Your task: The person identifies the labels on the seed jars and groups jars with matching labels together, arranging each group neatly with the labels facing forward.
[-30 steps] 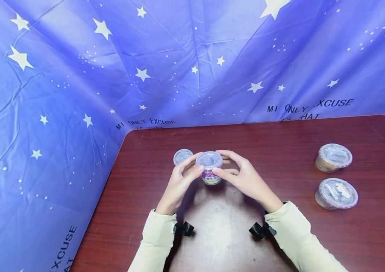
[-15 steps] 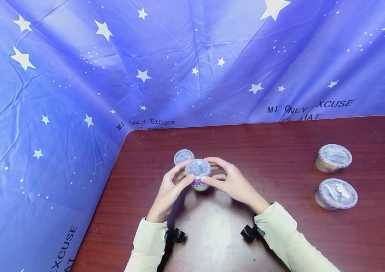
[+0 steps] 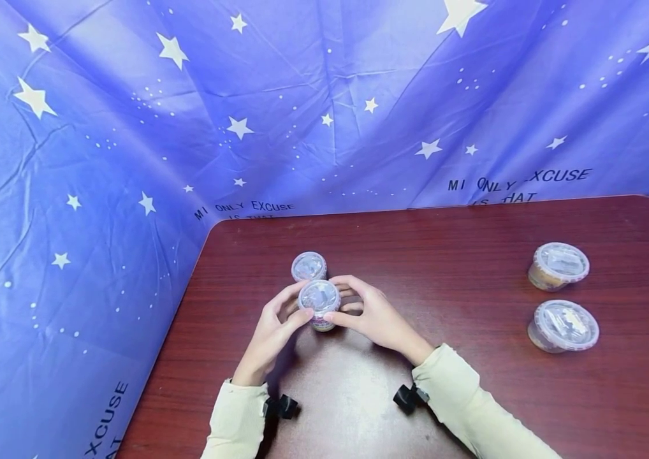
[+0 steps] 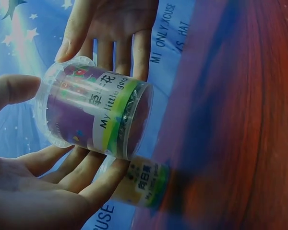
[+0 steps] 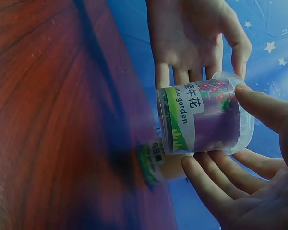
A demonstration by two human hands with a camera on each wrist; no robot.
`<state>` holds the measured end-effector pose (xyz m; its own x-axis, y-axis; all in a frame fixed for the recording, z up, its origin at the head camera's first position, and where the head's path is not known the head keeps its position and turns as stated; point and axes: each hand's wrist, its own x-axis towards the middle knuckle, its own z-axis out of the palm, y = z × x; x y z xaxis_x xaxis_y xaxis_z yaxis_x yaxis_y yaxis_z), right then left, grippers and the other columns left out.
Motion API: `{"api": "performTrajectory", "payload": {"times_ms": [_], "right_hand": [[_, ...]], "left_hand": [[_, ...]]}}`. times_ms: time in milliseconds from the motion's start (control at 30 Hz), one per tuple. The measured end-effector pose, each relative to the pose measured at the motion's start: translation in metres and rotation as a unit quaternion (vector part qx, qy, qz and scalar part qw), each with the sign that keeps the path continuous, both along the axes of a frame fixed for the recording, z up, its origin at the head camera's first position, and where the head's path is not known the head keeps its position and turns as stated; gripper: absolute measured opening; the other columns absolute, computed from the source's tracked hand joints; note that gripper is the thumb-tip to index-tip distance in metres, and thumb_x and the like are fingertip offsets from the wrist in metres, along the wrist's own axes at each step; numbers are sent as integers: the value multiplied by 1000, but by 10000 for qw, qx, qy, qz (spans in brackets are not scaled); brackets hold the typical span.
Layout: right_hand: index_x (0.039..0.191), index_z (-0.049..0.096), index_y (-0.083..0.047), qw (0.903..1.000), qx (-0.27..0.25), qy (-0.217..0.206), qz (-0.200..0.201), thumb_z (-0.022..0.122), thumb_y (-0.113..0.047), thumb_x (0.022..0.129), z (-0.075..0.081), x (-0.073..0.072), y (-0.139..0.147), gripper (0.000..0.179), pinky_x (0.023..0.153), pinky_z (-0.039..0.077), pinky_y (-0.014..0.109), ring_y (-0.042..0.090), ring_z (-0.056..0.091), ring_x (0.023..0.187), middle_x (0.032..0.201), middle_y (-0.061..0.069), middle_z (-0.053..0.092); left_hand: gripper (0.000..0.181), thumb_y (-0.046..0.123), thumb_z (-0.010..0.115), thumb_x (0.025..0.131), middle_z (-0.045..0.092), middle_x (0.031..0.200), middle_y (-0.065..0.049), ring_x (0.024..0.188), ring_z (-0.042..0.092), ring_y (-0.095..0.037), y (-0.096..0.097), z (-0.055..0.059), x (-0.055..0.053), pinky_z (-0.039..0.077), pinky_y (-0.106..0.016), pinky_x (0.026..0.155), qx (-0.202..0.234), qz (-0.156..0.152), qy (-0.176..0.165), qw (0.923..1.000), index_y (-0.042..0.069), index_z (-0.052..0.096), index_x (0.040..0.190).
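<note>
Between both hands is a small clear plastic cup with a lid (image 3: 320, 297), its label purple and green with "My little garden" on it. My left hand (image 3: 274, 326) grips its left side, thumb at the lid's rim and fingers along the wall. The right hand (image 3: 377, 320) holds the opposite side the same way. In the left wrist view, dark material shows in the bottom of the held cup (image 4: 93, 108), and its base faces the table with a gap beneath. Just behind it stands a second lidded cup (image 3: 308, 262), whose yellowish label (image 4: 143, 184) is partly hidden.
On the right of the reddish-brown table (image 3: 439, 255) stand two more lidded cups, one farther back (image 3: 560, 264) and one nearer (image 3: 564, 326). A blue star-printed cloth (image 3: 301, 95) hangs behind and to the left of the table.
Both hands have carried the held cup left and toward the person, so it now sits in front of the second cup instead of to its right. The other cups have stayed put.
</note>
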<state>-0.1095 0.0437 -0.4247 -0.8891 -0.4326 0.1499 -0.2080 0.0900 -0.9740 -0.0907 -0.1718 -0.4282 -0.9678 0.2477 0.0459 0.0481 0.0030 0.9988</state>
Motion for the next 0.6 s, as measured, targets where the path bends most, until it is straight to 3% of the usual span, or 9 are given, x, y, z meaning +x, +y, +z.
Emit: {"api": "performTrajectory", "payload": {"times_ms": [333, 600], "right_hand": [[129, 55, -3, 9997, 129, 224, -52, 80, -13, 84, -8, 2, -15, 53, 89, 58, 42, 31, 64, 108, 123, 15, 62], [126, 55, -3, 9983, 371, 435, -149, 82, -12, 82, -12, 3, -22, 53, 88, 58, 44, 30, 64, 106, 121, 14, 61]], "left_hand": [[56, -2, 59, 90, 50, 143, -24, 125, 55, -10, -9, -7, 1, 49, -20, 97, -15, -18, -151, 9999, -2, 44, 144], [59, -7, 54, 85, 53, 142, -21, 123, 55, -10, -8, -11, 2, 47, -18, 96, -224, 217, -335, 9990, -1, 46, 143]]}}
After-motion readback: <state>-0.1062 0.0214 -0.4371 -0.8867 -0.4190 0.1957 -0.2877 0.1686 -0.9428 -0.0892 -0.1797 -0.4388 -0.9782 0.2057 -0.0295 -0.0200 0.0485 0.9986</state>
